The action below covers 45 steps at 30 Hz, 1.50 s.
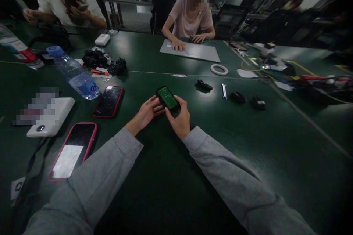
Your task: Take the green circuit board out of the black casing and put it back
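Note:
A small black-edged case with a green circuit board [167, 99] facing up is held above the dark green table. My right hand [179, 117] grips it at its right side and near end, thumb in front and fingers round the edge. My left hand [147, 114] supports its left side, with fingers fairly straight and their tips partly hidden at the case. To the right lie a small wrench [224, 91], a black part [204, 85] and two further black pieces, one a rounded part [238, 97], the other a part with a pale label [258, 102].
On my left are a phone [109, 101], a nearer phone [74, 150], a white device [53, 117] and a tilted water bottle [74, 73]. A white ring [219, 69] lies farther off. Across the table, a co-worker's hands rest at a grey panel [193, 51]. Cables [325, 84] clutter the right.

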Each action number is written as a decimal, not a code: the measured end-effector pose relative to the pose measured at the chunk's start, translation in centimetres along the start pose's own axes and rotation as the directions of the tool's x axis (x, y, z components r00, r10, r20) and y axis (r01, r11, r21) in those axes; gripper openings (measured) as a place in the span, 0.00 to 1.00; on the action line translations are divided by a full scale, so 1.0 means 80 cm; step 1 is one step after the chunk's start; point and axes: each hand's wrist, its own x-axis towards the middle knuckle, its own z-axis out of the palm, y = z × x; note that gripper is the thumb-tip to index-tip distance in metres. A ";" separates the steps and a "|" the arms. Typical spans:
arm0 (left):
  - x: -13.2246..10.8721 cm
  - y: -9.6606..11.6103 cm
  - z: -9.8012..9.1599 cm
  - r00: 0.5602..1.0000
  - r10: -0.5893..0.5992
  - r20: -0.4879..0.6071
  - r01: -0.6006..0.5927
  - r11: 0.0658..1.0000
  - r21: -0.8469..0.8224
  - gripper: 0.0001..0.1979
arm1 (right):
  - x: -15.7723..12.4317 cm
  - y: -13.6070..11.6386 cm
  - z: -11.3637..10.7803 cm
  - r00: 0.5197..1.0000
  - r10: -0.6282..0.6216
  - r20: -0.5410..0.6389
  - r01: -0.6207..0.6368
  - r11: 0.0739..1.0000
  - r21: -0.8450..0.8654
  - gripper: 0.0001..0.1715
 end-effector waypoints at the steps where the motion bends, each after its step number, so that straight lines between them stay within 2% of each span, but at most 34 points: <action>1: 0.001 -0.001 0.000 1.000 -0.003 -0.004 0.003 1.000 0.002 0.20 | 0.000 0.000 0.001 0.998 -0.035 0.060 0.036 0.999 -0.008 0.29; 3: 0.002 -0.002 -0.002 1.000 0.000 -0.029 0.000 1.000 -0.009 0.19 | 0.000 0.002 0.003 0.980 -0.092 0.178 0.095 0.995 -0.010 0.30; 5: 0.004 -0.002 -0.003 0.999 0.001 -0.052 -0.002 1.000 -0.019 0.18 | 0.001 0.002 0.004 0.965 -0.107 0.240 0.111 0.994 -0.002 0.32; 8: 0.003 -0.001 -0.002 0.994 0.016 -0.112 -0.018 1.000 -0.018 0.20 | 0.002 -0.001 0.002 0.967 -0.090 0.238 0.083 0.996 0.041 0.33; 11: 0.001 0.000 0.003 0.986 0.025 -0.167 -0.030 0.999 -0.027 0.21 | 0.003 -0.006 0.000 0.974 -0.056 0.219 0.034 0.994 0.105 0.29; 16: -0.001 0.002 0.008 0.989 0.025 -0.144 -0.030 0.999 -0.036 0.20 | 0.003 -0.001 0.002 0.977 0.136 0.166 -0.171 0.962 0.215 0.28; 19: -0.002 0.002 0.008 0.987 0.040 -0.159 -0.048 0.998 -0.044 0.19 | 0.002 0.008 0.006 0.941 0.286 0.179 -0.327 0.902 0.281 0.32; 21: -0.001 0.002 0.008 0.984 0.051 -0.174 -0.060 0.997 -0.051 0.20 | 0.002 0.013 0.008 0.915 0.330 0.232 -0.391 0.867 0.308 0.33; 28: 0.001 -0.001 0.002 0.989 0.079 -0.127 -0.083 0.996 -0.026 0.23 | 0.001 0.018 0.010 0.874 0.326 0.360 -0.464 0.781 0.419 0.34; 34: 0.001 -0.001 0.001 0.987 0.087 -0.138 -0.091 0.996 -0.019 0.20 | 0.004 0.016 0.009 0.867 0.319 0.383 -0.475 0.762 0.441 0.33; 45: -0.003 0.003 0.005 0.987 0.079 -0.137 -0.083 0.996 -0.020 0.21 | 0.007 0.013 0.005 0.849 0.343 0.401 -0.512 0.721 0.467 0.31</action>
